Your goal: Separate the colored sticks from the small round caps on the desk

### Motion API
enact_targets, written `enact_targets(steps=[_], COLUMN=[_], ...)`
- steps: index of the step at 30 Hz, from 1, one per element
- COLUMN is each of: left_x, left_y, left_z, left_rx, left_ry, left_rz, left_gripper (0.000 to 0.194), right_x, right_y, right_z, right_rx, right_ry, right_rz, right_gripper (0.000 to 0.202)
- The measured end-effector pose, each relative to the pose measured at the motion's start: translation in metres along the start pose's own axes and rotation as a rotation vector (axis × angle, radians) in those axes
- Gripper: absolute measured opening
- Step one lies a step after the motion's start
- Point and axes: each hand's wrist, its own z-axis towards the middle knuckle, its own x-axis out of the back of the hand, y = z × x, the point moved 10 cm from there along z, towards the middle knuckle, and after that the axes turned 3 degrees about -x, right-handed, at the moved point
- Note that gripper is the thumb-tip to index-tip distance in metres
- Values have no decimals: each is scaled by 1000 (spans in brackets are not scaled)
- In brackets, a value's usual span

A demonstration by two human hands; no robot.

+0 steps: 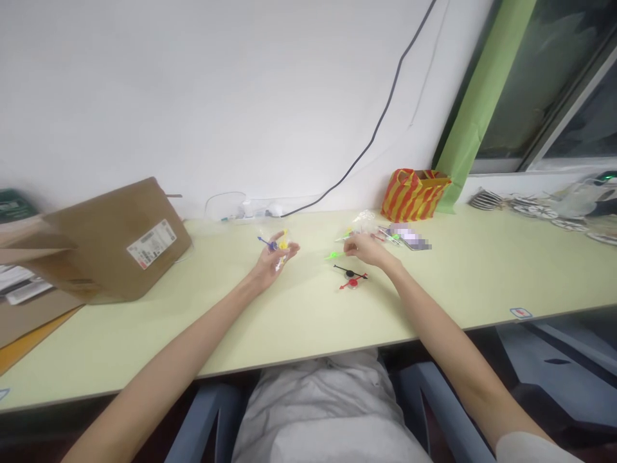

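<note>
My left hand (268, 265) is closed around a blue arrow spinner (272, 245) and a yellow arrow spinner (283, 245), with what looks like clear plastic about them. To the right, the fingers of my right hand (364, 247) pinch together at one end of a bright green arrow spinner (333, 255), low over the table. Just below that hand lie a black arrow spinner (349, 274) and a red arrow spinner (353, 283), one overlapping the other. Behind my right hand rests a clear plastic bag (365, 222), with more coloured arrow pieces (393, 236) beside it.
A cardboard box (110, 244) stands on the table (289, 328) at left. At the back right are a red-and-yellow striped bag (414, 198) and a phone (412, 238). Patterned discs (533, 208) lie far right. A black cable (380, 119) runs down the wall to a power strip (255, 215).
</note>
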Motion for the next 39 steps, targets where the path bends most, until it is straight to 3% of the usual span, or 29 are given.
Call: enact_targets(steps=[5, 12, 16, 24, 29, 39], left_x=[5, -3, -8, -8, -21, -39], left_y=[-5, 14, 22, 26, 26, 23], left_z=[4, -3, -7, -7, -11, -17], left_rx=[-39, -314, -412, -473, -506, -509], left_ry=[-34, -34, -19, -5, -49, -118], left_rz=[101, 782, 982, 1113, 1186, 1237], left_gripper=[74, 76, 77, 74, 69, 64], right_x=[20, 60, 68, 49, 29, -9], right_y=[-11, -45, -72, -108, -118, -138], right_z=[-1, -35, -61, -63, -51, -50], right_rx=[62, 218, 338, 566, 586, 642], right_ry=[244, 830, 1001, 883, 739, 659], right_rz=[33, 235, 282, 162, 19, -107], right_gripper=[14, 17, 16, 22, 22, 28])
